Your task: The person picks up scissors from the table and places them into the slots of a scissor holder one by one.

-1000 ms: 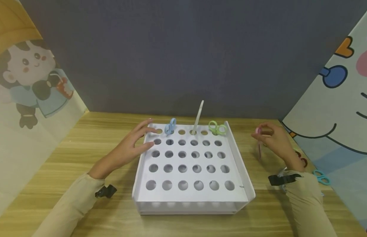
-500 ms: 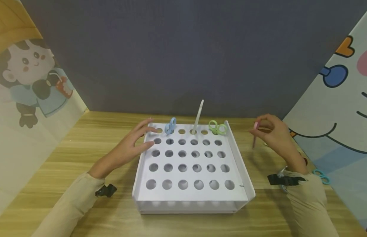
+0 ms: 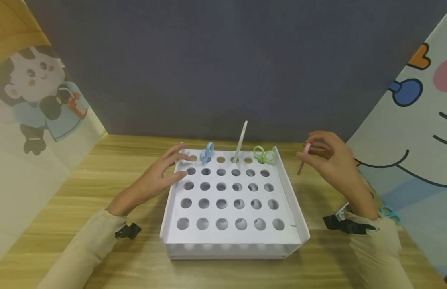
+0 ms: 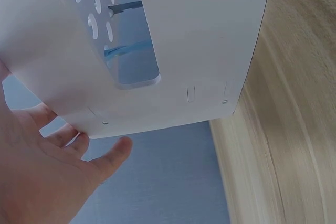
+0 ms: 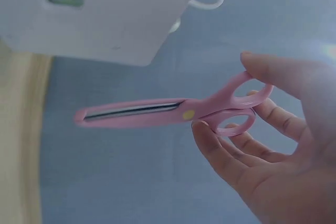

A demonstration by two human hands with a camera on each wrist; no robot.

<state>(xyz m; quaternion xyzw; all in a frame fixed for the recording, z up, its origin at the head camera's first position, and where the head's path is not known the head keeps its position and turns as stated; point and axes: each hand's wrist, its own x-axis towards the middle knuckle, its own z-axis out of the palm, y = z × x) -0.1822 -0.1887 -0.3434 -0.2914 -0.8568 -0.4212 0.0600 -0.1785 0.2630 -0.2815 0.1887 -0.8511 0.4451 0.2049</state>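
Observation:
My right hand (image 3: pixel 333 162) is in the air to the right of the white rack (image 3: pixel 230 237), pinching pink scissors (image 5: pixel 190 112) by the handle loops between thumb and fingers. In the head view their tip slants down and left; in the right wrist view the blades are closed in pink covers. My left hand (image 3: pixel 153 178) touches the rack's back left corner with fingers spread. The rack's back row bears blue scissors (image 3: pixel 207 153), white scissors (image 3: pixel 240 141) seen edge-on, and green scissors (image 3: pixel 263 157). Through the rack's side cutout, the left wrist view shows several hanging blades.
Teal scissors (image 3: pixel 389 214) lie on the wooden table (image 3: pixel 111 172) at the right, partly behind the right sleeve. A white-and-blue thing (image 3: pixel 342 212) shows beside the right wrist. A dark panel (image 3: pixel 223 68) stands behind, with printed panels at both sides.
My right hand has lifted and come slightly left with the pink scissors, whose tip now slants further left. The left hand and the rack have stayed in place.

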